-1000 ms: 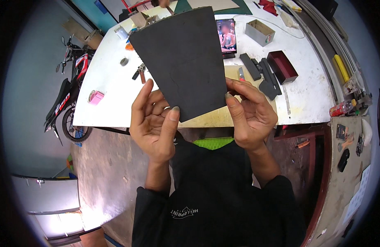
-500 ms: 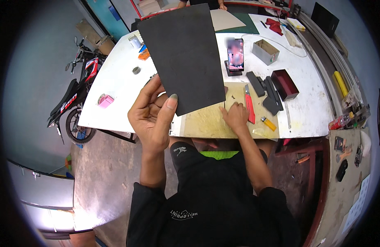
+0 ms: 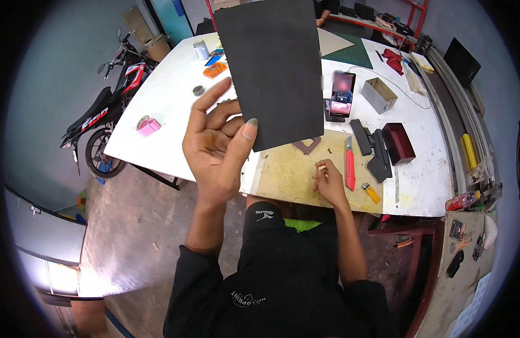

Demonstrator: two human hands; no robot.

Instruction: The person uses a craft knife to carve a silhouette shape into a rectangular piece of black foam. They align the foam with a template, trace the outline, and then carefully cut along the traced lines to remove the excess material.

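Observation:
Raised over the table, my left hand (image 3: 218, 149) pinches a stiff black sheet (image 3: 277, 73) by its lower left corner, the thumb across the face toward me. The other fingers are behind or beside its edge. My right hand (image 3: 330, 183) hovers at the near part of the yellowish cutting mat (image 3: 282, 177), fingers curled together; a small pale bit shows at the fingertips, too small to name. On the mat, a red utility knife (image 3: 350, 166) lies just right of that hand, with a yellow lighter (image 3: 371, 194) nearer me. A dark brown angular piece (image 3: 309, 146) lies partly behind the sheet.
Dark grey cut pieces (image 3: 378, 163) and an open box with a maroon inside (image 3: 399, 143) lie right. Behind them stand a phone (image 3: 342, 96) and a metal box (image 3: 379, 94). A pink tape roll (image 3: 148, 126) and an orange packet (image 3: 215, 70) lie left. Another person's arm (image 3: 323, 17) shows beyond the table.
The view has shifted, and the black sheet now appears higher and further right, uncovering the brown piece. My right hand has drawn back from the mat with its fingers curled up.

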